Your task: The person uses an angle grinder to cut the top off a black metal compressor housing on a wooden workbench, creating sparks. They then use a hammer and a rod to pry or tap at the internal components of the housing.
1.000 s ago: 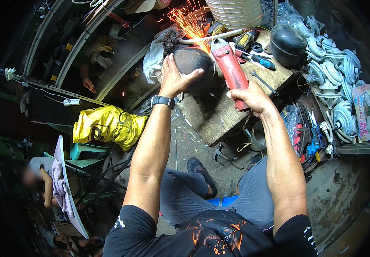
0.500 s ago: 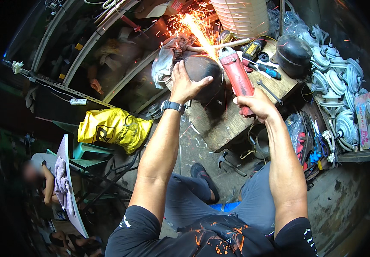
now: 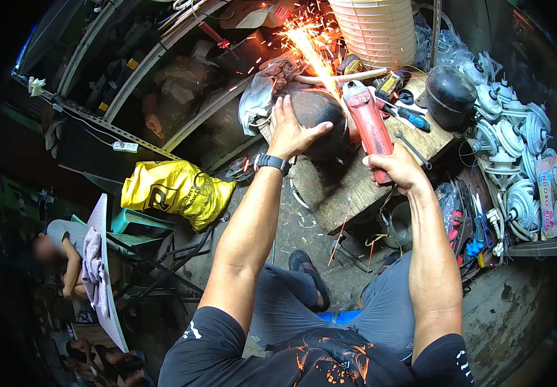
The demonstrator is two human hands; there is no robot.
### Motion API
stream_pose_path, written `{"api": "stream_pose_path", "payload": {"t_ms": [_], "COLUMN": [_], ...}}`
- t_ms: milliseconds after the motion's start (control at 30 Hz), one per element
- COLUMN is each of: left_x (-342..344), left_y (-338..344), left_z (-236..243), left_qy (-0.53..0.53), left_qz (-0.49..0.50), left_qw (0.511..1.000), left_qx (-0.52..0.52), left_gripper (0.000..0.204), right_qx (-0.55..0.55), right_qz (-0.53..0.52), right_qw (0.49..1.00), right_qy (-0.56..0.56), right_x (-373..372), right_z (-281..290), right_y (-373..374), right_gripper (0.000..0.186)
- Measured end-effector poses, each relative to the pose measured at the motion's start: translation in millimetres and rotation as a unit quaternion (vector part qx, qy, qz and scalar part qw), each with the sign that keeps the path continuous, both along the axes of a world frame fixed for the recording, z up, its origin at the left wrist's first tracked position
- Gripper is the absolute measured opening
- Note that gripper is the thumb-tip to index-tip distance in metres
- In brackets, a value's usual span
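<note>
The left hand (image 3: 291, 132) lies flat, fingers spread apart, pressed on the near left side of a dark, rounded metal shell (image 3: 320, 122) that sits at the far left end of a worn wooden counter (image 3: 346, 193); a black wristwatch (image 3: 272, 162) circles the wrist. The right hand (image 3: 394, 169) is clamped around the near end of a long red angle grinder (image 3: 369, 126), whose far end meets the top right of the dark shell. A fan of orange sparks (image 3: 307, 45) streams from that contact point toward the far left.

Just beyond the shell lie a crumpled grey rag (image 3: 259, 97) and a pale wooden handle (image 3: 349, 77). To the right of the grinder, on the counter, rest a blue-handled screwdriver (image 3: 410, 117), a steel spanner (image 3: 410, 148) and a second black domed metal shell (image 3: 451, 95). A cream ribbed plastic basket (image 3: 375, 29) stands at the far edge.

At far right, a heap of pale grey fan motors (image 3: 510, 148) fills a shelf (their exact number cannot be told). On the floor to the left lies a yellow plastic sack (image 3: 175, 190), and beside it a green plastic stool (image 3: 133, 222). A dark shoe (image 3: 307, 267) shows below the counter.
</note>
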State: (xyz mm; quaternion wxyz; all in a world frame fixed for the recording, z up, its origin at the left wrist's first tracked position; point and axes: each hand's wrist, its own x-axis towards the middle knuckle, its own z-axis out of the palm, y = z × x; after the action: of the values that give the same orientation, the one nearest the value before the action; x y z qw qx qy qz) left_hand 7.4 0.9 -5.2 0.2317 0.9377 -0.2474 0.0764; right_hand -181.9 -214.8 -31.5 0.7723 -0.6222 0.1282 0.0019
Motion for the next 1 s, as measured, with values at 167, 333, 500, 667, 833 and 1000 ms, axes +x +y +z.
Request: {"api": "stream_pose_path", "payload": {"t_ms": [167, 333, 500, 667, 833, 1000], "left_x": [2, 1, 1, 1, 0, -2], "left_y": [0, -1, -1, -1, -1, -1], "left_z": [-2, 0, 1, 1, 2, 3], "left_qy": [-0.001, 0.0, 0.002, 0.012, 0.01, 0.007], "left_qz": [0.006, 0.002, -0.004, -0.001, 0.003, 0.005], "left_qw": [1.0, 1.0, 1.0, 1.0, 1.0, 1.0], "left_qx": [0.012, 0.007, 0.005, 0.008, 0.008, 0.011], "left_gripper": [0.139, 0.139, 0.14, 0.142, 0.142, 0.141], "right_qx": [-0.011, -0.02, -0.021, -0.017, -0.008, -0.026], "right_qz": [0.006, -0.001, 0.014, 0.014, 0.01, 0.015], "right_qw": [1.0, 1.0, 1.0, 1.0, 1.0, 1.0], "right_qy": [0.012, 0.015, 0.006, 0.01, 0.004, 0.006], "right_x": [1, 7, 13, 17, 14, 6], "right_z": [1, -2, -4, -4, -2, -2], "right_y": [-2, -3, -2, -1, -2, -4], "right_gripper": [0.036, 0.034, 0.032, 0.031, 0.032, 0.034]}}
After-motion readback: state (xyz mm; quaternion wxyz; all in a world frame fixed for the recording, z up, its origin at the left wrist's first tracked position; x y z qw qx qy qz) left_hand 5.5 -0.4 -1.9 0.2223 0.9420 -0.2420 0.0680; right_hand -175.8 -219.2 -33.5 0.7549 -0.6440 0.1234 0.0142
